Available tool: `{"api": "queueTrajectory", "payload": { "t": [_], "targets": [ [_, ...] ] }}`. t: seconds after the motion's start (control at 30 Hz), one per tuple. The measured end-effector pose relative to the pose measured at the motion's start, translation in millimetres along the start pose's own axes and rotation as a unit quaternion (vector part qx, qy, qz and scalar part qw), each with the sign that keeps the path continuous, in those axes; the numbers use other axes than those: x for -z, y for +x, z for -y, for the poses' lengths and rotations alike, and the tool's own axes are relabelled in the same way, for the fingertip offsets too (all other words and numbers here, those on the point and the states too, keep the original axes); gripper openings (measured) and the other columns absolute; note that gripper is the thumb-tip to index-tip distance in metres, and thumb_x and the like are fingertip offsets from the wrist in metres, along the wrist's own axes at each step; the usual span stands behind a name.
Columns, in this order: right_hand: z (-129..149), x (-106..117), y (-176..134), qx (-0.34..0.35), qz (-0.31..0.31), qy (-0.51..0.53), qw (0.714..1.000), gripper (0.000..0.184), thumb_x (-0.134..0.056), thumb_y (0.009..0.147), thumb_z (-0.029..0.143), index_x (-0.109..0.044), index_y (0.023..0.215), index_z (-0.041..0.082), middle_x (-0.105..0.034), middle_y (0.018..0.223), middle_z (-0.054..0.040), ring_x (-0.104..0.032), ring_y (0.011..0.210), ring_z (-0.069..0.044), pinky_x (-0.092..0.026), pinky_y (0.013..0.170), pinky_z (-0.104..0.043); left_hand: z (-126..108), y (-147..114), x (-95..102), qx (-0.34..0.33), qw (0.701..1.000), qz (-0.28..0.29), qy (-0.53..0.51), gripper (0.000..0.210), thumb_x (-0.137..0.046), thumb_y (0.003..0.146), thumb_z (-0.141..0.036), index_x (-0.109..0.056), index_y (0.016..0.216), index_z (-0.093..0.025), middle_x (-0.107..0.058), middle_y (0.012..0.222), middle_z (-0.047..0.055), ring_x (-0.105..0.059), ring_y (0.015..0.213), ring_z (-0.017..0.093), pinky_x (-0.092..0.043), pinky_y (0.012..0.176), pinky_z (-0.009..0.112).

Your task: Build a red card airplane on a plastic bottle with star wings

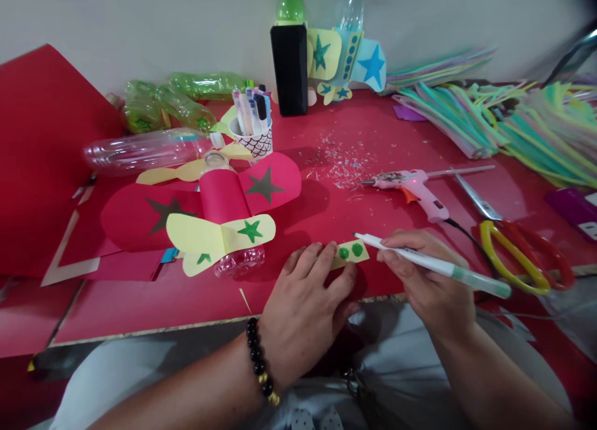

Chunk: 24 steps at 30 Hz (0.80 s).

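My right hand grips a white marker with a green end, its tip just above a small yellow paper strip. Two green dots show on the strip's uncovered end. Spread flat, my left hand presses the strip against the red table; the strip's other end is hidden beneath the fingers. To the left lies a bottle airplane with a red paper body, red wings with dark stars, and a yellow tail piece with green stars.
A pink glue gun and yellow-and-red-handled scissors lie to the right. Behind stand a cup of markers, a black phone and decorated bottles. Plastic bottles lie at left, pipe cleaners at back right.
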State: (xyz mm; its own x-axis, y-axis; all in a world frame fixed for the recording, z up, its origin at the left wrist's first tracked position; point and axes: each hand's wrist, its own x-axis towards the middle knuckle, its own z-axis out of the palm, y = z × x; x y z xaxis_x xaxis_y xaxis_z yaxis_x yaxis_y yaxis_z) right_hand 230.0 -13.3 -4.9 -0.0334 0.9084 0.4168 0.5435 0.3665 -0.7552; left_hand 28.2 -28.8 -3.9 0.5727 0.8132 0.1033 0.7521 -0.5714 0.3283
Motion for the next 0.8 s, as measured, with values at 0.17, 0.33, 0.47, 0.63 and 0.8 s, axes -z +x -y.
{"api": "queueTrajectory", "payload": {
  "t": [0.17, 0.33, 0.47, 0.63, 0.8],
  "targets": [
    [2.1, 1.9, 0.4, 0.005, 0.038, -0.028, 0.999, 0.006, -0.059, 0.088, 0.020, -0.063, 0.090, 0.024, -0.066, 0.081, -0.0005, -0.063, 0.070, -0.015, -0.049, 0.064, -0.029, -0.3, -0.5, 0.4, -0.002, 1.000, 0.005, 0.005, 0.041, -0.049, 0.095, -0.042, -0.049, 0.131, -0.024, -0.041, 0.147, 0.010, -0.035, 0.134, 0.030, -0.034, 0.109, 0.049],
    [4.2, 1.1, 3.7, 0.016, 0.070, -0.072, 0.995, 0.006, -0.059, 0.085, 0.018, -0.061, 0.088, 0.023, -0.065, 0.074, 0.0013, -0.059, 0.061, -0.013, -0.044, 0.055, -0.026, 0.2, 0.2, 0.9, 0.002, 1.000, 0.011, 0.007, 0.041, -0.049, 0.095, -0.042, -0.049, 0.132, -0.024, -0.039, 0.149, 0.010, -0.033, 0.136, 0.030, -0.032, 0.111, 0.048],
    [5.8, -0.4, 5.8, 0.002, 0.081, -0.074, 0.994, 0.006, -0.059, 0.083, 0.018, -0.061, 0.086, 0.023, -0.065, 0.070, 0.0015, -0.056, 0.055, -0.012, -0.042, 0.049, -0.025, -0.1, -0.3, 0.5, 0.002, 1.000, 0.006, 0.007, 0.042, -0.051, 0.094, -0.042, -0.049, 0.132, -0.024, -0.039, 0.149, 0.009, -0.034, 0.135, 0.030, -0.032, 0.111, 0.048],
    [7.7, -1.6, 7.1, 0.008, 0.082, -0.071, 0.994, 0.006, -0.060, 0.082, 0.018, -0.061, 0.086, 0.022, -0.065, 0.069, 0.0021, -0.055, 0.052, -0.011, -0.042, 0.049, -0.024, -0.3, -0.3, -0.5, 0.000, 1.000, 0.003, 0.008, 0.040, -0.052, 0.094, -0.041, -0.050, 0.130, -0.024, -0.040, 0.148, 0.010, -0.034, 0.135, 0.030, -0.033, 0.110, 0.049],
    [7.4, -1.4, 6.6, 0.016, 0.074, -0.072, 0.995, 0.006, -0.059, 0.081, 0.016, -0.060, 0.083, 0.022, -0.065, 0.070, 0.0014, -0.058, 0.057, -0.012, -0.044, 0.053, -0.024, 0.3, 0.2, -0.4, 0.001, 1.000, 0.009, 0.006, 0.040, -0.049, 0.095, -0.042, -0.049, 0.131, -0.024, -0.040, 0.148, 0.009, -0.034, 0.136, 0.030, -0.032, 0.111, 0.049]
  ]
}}
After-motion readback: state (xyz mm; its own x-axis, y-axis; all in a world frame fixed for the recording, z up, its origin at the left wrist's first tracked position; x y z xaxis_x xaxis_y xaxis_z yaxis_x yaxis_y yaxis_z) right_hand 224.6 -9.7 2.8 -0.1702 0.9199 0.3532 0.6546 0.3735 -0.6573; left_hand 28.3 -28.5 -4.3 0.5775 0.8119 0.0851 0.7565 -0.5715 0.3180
